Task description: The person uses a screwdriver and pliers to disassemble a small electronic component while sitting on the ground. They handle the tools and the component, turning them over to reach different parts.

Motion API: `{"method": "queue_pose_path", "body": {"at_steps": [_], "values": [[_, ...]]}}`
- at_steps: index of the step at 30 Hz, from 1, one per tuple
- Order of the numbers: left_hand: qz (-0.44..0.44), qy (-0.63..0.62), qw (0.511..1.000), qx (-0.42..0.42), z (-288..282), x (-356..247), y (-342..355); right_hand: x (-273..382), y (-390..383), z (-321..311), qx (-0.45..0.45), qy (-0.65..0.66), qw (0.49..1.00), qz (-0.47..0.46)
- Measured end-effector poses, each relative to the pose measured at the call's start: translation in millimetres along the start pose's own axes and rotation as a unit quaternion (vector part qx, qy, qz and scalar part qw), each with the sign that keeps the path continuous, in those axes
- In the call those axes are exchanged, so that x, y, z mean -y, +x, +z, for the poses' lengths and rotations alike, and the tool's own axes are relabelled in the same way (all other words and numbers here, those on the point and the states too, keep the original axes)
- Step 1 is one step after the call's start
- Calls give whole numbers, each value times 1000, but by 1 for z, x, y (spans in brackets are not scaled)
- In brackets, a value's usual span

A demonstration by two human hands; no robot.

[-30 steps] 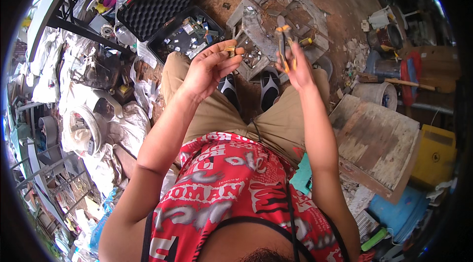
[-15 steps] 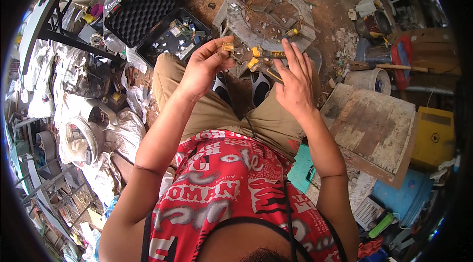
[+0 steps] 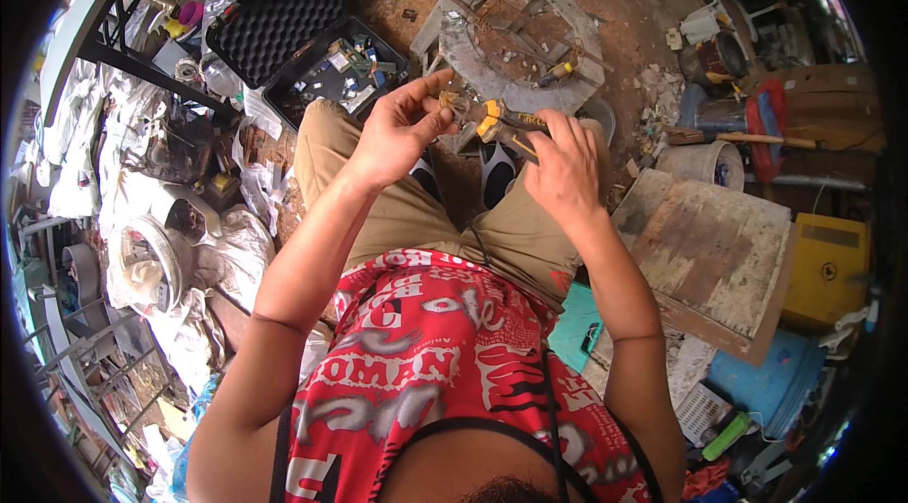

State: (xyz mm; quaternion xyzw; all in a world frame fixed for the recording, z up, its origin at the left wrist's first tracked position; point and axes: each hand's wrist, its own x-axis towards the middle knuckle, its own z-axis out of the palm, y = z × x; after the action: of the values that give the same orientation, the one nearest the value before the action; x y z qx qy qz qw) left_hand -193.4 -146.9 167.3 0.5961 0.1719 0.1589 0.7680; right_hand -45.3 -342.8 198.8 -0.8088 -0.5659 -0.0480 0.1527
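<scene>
At 12 o'clock, gold bit (image 3: pixel 451 101): prob. light, stiff; L hand (image 3: pixel 395 134) pinches it; best by edges.
At 1 o'clock, pliers (image 3: pixel 494 112): prob. heavier; R hand (image 3: pixel 569 164) clamped on.

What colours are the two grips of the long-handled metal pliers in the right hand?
Black and yellow; the pliers' grips show best in the head view.

The person's bare left arm (image 3: pixel 305 257) and right arm (image 3: pixel 615 262) reach forward, both bent. The left hand (image 3: pixel 390 137) pinches, thumb (image 3: pixel 431 126) and forefinger (image 3: pixel 427 84) close together. The right hand (image 3: pixel 566 172), back upward, curls its fingers (image 3: pixel 565 132) in a grip. The 2 hands are near each other, not touching.
</scene>
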Motion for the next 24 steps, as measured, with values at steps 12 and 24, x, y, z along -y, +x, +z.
{"method": "queue_pose_path", "body": {"at_steps": [12, 24], "values": [[18, 104, 994, 40, -11, -25, -1, -10, -5, 27, 150, 470, 859, 137], [-16, 108, 994, 27, -17, -4, 21, -32, -1, 30, 233, 589, 743, 215]]}}
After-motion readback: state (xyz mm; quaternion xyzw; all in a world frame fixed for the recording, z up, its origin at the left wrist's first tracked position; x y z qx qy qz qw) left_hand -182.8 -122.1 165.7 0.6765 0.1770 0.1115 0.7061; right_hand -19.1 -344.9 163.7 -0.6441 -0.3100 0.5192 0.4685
